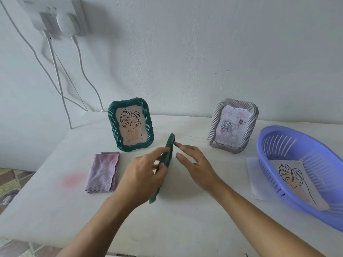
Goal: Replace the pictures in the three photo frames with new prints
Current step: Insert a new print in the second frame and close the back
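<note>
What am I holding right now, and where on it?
The left hand holds a dark green frame, seen edge-on, grip around the middle of its rim. The right hand holds nothing.

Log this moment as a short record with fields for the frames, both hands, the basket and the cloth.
left hand: grips the held green frame, which is edge-on to the camera
right hand: open, index fingertip by that frame's top; contact unclear
standing green frame: upright at the back, leaf drawing inside
grey frame: upright, further right, rose picture inside
basket: blue, far right, holds a leaf print; overlaps a white sheet
cloth: purple, folded, flat on the left
</note>
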Action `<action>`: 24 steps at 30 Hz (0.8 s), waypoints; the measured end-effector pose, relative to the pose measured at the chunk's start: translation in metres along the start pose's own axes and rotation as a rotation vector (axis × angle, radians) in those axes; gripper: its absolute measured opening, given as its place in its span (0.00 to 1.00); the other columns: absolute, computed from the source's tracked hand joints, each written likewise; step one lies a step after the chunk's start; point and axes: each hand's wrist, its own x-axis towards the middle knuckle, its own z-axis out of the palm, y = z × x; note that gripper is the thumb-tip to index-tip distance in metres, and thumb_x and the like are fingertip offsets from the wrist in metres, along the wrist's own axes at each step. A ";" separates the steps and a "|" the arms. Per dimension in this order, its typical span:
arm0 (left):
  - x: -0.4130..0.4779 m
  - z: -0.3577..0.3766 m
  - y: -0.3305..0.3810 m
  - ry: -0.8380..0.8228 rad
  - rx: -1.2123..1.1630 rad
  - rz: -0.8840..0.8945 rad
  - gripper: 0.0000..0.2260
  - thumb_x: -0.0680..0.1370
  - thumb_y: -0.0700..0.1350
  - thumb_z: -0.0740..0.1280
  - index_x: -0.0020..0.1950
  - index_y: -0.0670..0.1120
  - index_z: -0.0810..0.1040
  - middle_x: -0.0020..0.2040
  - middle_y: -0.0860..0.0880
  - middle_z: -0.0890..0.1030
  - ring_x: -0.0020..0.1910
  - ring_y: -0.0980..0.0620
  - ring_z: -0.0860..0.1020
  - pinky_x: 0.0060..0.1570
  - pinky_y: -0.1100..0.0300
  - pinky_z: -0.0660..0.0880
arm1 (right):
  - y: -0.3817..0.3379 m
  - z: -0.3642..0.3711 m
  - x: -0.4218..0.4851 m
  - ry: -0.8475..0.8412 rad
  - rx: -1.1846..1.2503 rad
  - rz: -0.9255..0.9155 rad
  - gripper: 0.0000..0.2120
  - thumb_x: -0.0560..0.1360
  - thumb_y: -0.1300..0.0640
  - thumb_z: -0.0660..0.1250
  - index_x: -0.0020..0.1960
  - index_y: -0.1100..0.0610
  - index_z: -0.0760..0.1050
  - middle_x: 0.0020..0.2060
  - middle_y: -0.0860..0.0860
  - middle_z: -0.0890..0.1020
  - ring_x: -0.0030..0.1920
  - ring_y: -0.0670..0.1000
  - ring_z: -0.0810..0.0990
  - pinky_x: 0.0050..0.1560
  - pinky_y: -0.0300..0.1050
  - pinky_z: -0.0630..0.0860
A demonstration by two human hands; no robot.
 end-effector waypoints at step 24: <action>-0.001 0.056 -0.094 0.047 0.081 -0.190 0.15 0.80 0.48 0.66 0.67 0.55 0.77 0.61 0.58 0.79 0.54 0.58 0.78 0.57 0.52 0.67 | 0.041 0.004 0.001 0.036 -0.474 0.060 0.19 0.79 0.58 0.65 0.70 0.54 0.74 0.73 0.49 0.70 0.73 0.50 0.66 0.71 0.38 0.59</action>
